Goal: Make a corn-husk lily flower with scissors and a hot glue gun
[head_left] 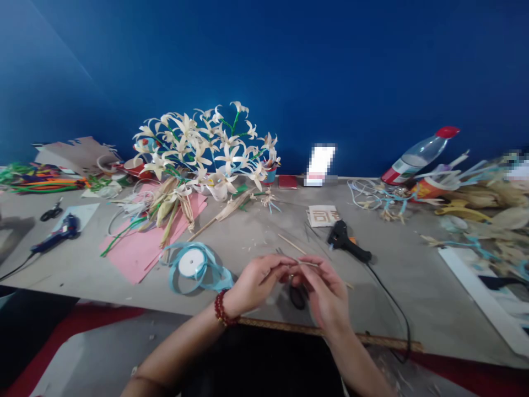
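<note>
Both hands meet over the near edge of the table, fingertips pinched together. My left hand (261,282), with a dark red beaded bracelet (221,309) at its wrist, is closed. My right hand (329,291) is closed too, its thumb and fingers meeting the left fingertips. Between them is a thin, pale strip-like piece (311,264), mostly hidden by the fingers; its kind is unclear. Dark-handled scissors (297,299) lie on the table just under the hands, partly covered. A thin wooden stick (291,243) lies just beyond the fingers.
Left of my hands lies a light blue ribbon roll (192,263), near pink paper (136,251). White artificial flowers (210,146) stand behind. To the right are a black glue gun (349,242) with its cord, and a tilted plastic bottle (417,157). A blue glue gun (58,234) lies far left.
</note>
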